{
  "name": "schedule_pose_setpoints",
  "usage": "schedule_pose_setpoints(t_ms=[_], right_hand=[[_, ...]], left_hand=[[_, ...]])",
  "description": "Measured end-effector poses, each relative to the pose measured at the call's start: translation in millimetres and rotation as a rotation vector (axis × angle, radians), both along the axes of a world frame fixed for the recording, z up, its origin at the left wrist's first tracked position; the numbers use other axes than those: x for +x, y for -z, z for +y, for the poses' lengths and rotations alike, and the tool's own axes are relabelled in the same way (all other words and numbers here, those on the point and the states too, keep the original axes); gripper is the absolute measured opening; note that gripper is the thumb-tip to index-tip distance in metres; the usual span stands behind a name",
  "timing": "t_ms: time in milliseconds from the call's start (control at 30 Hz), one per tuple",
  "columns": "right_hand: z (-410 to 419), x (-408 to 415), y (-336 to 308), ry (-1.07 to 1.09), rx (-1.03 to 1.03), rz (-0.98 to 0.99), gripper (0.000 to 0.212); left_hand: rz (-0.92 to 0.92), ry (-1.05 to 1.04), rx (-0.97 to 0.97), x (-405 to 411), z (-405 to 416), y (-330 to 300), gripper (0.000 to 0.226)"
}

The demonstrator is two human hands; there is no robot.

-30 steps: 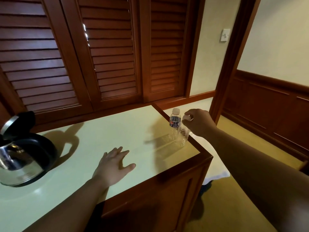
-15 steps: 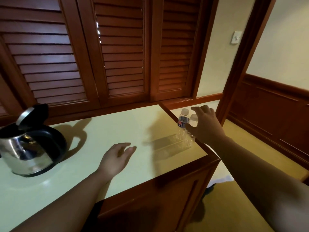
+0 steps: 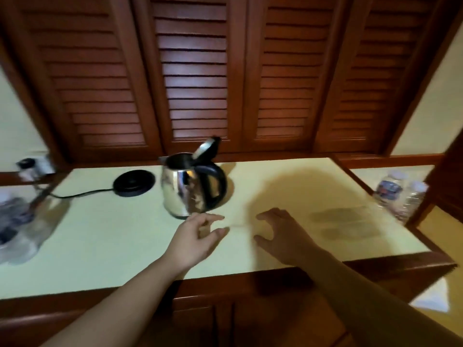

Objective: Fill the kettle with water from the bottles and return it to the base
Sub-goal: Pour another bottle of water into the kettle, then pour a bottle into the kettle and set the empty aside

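While lidded open, shiny steel kettle (image 3: 186, 189) stands.

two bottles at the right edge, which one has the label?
The left bottle, the one nearer the kettle. It carries a dark blue label band under its cap; the right bottle beside it looks bare clear plastic.

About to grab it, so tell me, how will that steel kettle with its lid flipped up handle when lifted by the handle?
The kettle looks rigid polished steel, so it probably won't flex. Its black loop handle should give a firm grip. With the lid open, any water could slosh out if tilted; how full it is cannot be seen.
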State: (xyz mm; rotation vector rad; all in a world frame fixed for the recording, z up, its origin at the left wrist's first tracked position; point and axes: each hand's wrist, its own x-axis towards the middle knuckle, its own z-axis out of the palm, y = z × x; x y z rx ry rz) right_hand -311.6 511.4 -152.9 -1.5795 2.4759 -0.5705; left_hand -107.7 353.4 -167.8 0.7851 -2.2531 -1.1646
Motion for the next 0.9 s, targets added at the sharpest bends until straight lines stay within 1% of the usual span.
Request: schedule_pose_setpoints(t_ms=[100,200,267,333,367,467,533,633,833,900], right_hand=[[-52,62,23,-0.106,0.051,-0.025,0.062],[-91,120,39,-0.203,0.055,-0.036,0.067],[-114,150,46,-0.249,0.052,0.012,0.069],[-137,175,46,-0.289,0.043,0.068,0.072],[-148,187,45,-0.308,0.041,0.095,0.073],[-174,216,41,-0.334,0.05,0.161,0.08],[-181,228,44,-0.328,0.1,0.162,0.081],[-181,229,51,-0.324,0.181,0.143,0.078],[-181,223,54,-0.327,0.197,0.121,0.077],[-182,222,56,-0.324,0.181,0.104,0.077]], left_hand=[[-0.012,-0.082,-0.005,63,-24,-1,0.043],[0.013,-0.175,0.029,121,-47,2,0.045],[0.024,-0.23,0.041,155,-58,1,0.038],[0.025,-0.283,0.024,185,-69,3,0.021],[0.022,-0.311,-0.001,199,-74,4,0.02],[0.002,-0.43,-0.082,235,-88,12,0.028],[-0.006,-0.512,-0.116,255,-96,18,0.029],[0.007,-0.622,-0.114,283,-107,22,0.021],[0.023,-0.831,-0.132,323,-137,22,0.017],[0.053,-0.895,-0.098,331,-148,16,0.021]])
